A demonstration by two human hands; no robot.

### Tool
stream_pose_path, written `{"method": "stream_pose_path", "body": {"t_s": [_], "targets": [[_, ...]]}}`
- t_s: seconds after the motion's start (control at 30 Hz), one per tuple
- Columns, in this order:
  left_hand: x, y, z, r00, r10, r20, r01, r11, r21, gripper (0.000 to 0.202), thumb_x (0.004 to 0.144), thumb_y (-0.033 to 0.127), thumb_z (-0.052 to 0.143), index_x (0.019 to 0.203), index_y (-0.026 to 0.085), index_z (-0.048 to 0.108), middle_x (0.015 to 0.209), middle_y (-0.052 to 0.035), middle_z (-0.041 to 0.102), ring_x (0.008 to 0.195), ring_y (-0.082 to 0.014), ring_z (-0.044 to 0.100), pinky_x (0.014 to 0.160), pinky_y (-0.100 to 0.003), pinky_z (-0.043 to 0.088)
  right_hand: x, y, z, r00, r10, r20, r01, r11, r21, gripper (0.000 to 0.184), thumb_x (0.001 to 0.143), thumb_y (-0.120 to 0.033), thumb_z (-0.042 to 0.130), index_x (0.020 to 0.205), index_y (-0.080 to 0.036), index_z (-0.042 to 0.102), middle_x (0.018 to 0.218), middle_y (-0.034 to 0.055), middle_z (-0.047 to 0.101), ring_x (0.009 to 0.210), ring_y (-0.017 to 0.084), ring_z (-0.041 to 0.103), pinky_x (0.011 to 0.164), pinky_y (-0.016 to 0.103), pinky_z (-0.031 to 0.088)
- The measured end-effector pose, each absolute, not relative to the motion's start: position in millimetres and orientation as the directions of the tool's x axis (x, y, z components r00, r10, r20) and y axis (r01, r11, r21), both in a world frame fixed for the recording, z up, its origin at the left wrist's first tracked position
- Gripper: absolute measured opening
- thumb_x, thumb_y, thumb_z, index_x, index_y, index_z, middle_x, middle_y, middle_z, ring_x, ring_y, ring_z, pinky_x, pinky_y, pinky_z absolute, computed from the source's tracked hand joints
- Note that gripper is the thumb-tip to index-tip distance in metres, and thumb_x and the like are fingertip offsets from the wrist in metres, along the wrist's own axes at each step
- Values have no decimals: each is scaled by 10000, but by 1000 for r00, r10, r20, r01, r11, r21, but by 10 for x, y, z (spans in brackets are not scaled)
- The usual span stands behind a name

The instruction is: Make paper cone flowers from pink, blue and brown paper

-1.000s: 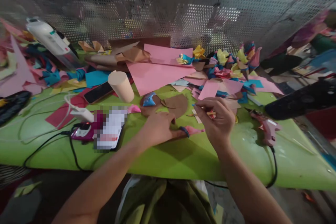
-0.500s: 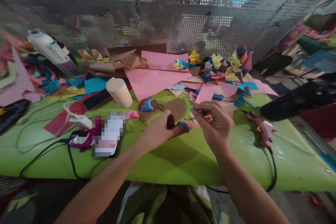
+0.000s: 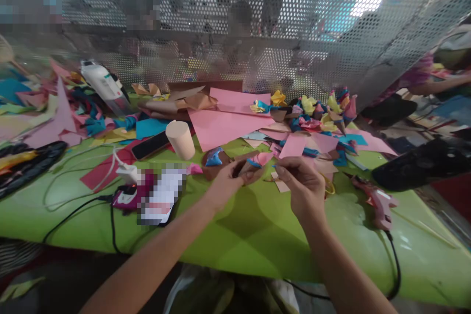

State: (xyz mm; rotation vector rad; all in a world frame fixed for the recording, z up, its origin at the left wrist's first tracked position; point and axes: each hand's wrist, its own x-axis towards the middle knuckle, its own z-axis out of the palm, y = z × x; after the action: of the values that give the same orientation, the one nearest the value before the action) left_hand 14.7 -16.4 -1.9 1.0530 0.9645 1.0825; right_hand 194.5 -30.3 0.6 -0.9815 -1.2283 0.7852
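Observation:
My left hand (image 3: 226,182) is closed on a small brown, pink and blue paper piece (image 3: 256,162), lifted a little above the green table (image 3: 257,235). My right hand (image 3: 303,182) is curled just to the right of it, fingers pinched together; what it holds is too small to make out. A brown paper disc with a blue scrap (image 3: 214,159) lies just behind my left hand.
Pink sheets (image 3: 224,125), brown paper and piles of coloured paper scraps (image 3: 320,113) fill the back. A beige cylinder (image 3: 180,139), a dark phone (image 3: 151,144), a blurred device with cables (image 3: 158,194) sit left. A pink glue gun (image 3: 377,201) lies right. Perforated metal screen behind.
My left hand has lifted the small paper piece off the table and brought it up toward my right hand. The view has tilted up slightly.

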Motion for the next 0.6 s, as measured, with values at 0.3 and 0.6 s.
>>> {"method": "stream_pose_path", "body": {"t_s": [0.3, 0.6], "targets": [[122, -167, -135, 144, 978, -149, -173, 174, 969, 600, 739, 308, 805, 1270, 243, 533, 941, -19, 680, 668, -129, 648, 577, -232, 467, 1946, -293, -50, 159, 896, 415, 65, 410, -910, 55, 809, -258, 769, 823, -215, 737, 783, 6, 669, 718, 150, 590, 622, 258, 468], [151, -275, -74, 117, 993, 12, -32, -8, 999, 392, 925, 453, 577, 1254, 249, 635, 1260, -91, 671, 1212, -267, 594, 970, -360, 492, 1875, -356, 19, 119, 834, 539, 270, 495, -826, 51, 837, -253, 732, 803, -215, 730, 791, 29, 683, 735, 178, 610, 626, 295, 486]]}}
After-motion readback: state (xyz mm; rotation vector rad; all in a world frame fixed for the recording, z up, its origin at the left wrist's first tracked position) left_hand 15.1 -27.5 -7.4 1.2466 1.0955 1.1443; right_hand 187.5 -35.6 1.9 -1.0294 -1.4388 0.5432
